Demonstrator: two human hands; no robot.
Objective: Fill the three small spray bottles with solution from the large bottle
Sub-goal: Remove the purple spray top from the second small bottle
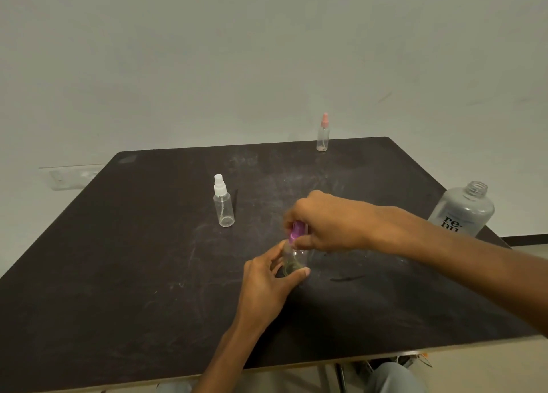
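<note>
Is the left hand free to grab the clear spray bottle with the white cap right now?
Probably not yet: the left hand grips the purple-capped clear bottle. The white-capped bottle stands unobstructed.

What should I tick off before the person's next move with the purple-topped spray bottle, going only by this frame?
1. Left hand holds the body of the purple-topped bottle: ok.
2. Right hand grips the purple spray top: ok.
3. Purple spray top unscrewed from the bottle: cannot tell, the fingers hide the neck.
4. Large bottle uncapped and upright at the table's right edge: ok, its threaded neck is bare.
5. White-topped bottle and pink-topped bottle upright, tops on, apart from the hands: ok.
6. Liquid level in any small bottle: cannot tell; the bottles are clear.
</note>
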